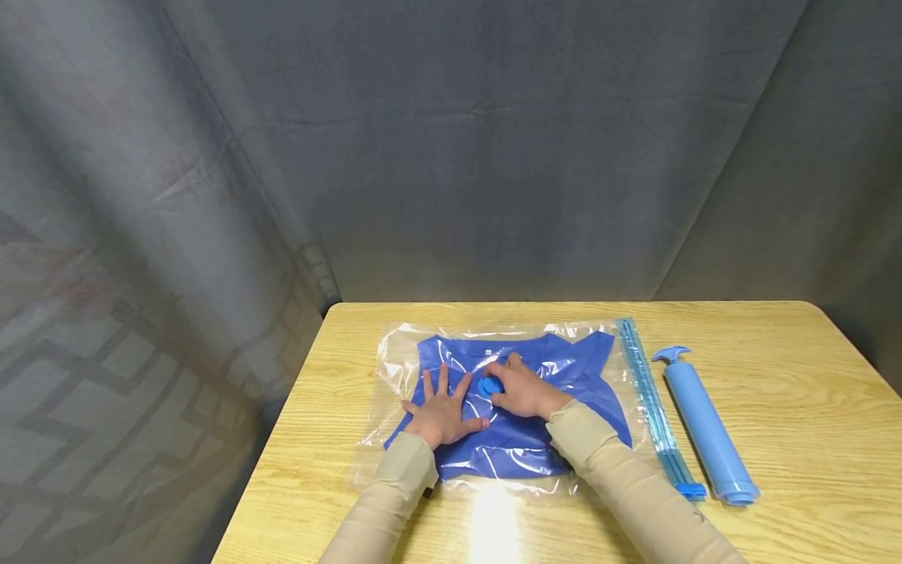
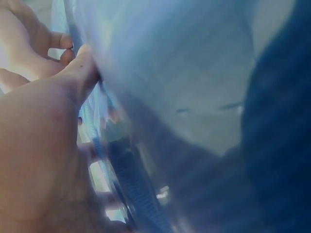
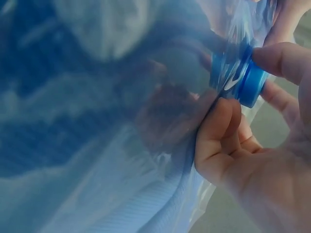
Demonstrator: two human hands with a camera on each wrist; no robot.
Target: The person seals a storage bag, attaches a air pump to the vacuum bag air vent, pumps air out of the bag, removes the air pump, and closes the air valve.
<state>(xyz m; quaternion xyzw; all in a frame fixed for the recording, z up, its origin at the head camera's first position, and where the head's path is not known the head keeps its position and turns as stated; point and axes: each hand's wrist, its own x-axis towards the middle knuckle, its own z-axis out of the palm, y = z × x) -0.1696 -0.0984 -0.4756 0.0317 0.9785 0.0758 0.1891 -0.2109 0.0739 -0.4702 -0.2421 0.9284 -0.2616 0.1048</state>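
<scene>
A grey curtain [image 1: 493, 157] fills the upper frame behind a wooden desk [image 1: 789, 368]. On the desk, lower centre, lies a clear bag [image 1: 396, 356] containing a blue garment [image 1: 588, 395]; a blue hand pump [image 1: 708, 431] lies lower right. The left hand [image 1: 440, 419] rests on the bag, fingers spread; just beside it, the right hand [image 1: 521, 389] pinches a round blue cap [image 1: 488, 387] between its fingers, lower centre.

Grey curtains [image 1: 493, 172] hang beyond the left hand [image 1: 438, 419]; beneath it, a wooden table [image 1: 810, 392] shows a bright glare [image 1: 493, 529].
</scene>
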